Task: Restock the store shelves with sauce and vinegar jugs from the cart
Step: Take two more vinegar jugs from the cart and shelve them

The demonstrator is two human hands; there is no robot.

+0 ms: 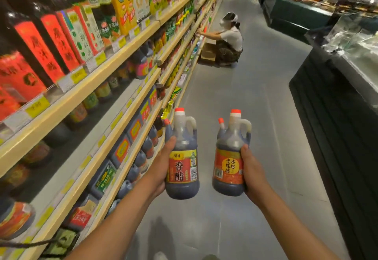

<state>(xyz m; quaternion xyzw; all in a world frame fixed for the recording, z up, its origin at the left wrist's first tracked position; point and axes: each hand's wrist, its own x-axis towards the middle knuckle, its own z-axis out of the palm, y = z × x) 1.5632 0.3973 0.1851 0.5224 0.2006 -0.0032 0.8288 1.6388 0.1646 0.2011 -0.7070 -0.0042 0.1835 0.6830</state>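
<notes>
A supermarket aisle with a grey floor (245,96) is seen, lined on the left by long cream-edged shelves (114,59) that are packed with dark bottles and jugs under red, yellow and green labels. Dark display counters (327,106) are ranged along the right side. Further down the aisle, a crouching person (229,40) is seen reaching into a lower shelf, with a cardboard box (208,53) set on the floor just beside them.

In the foreground, two jugs are held upright above the floor, near the shelves but apart from them. A red-labelled vinegar jug (183,157) with a red cap is gripped by the left hand (163,167), the fingers being wrapped round its body. An orange-labelled vinegar jug (229,167) is gripped likewise by the right hand (252,169). Behind each, a second red-capped jug is partly shown, one at the left (167,128) and one at the right (221,126); how these are held cannot be told.
</notes>
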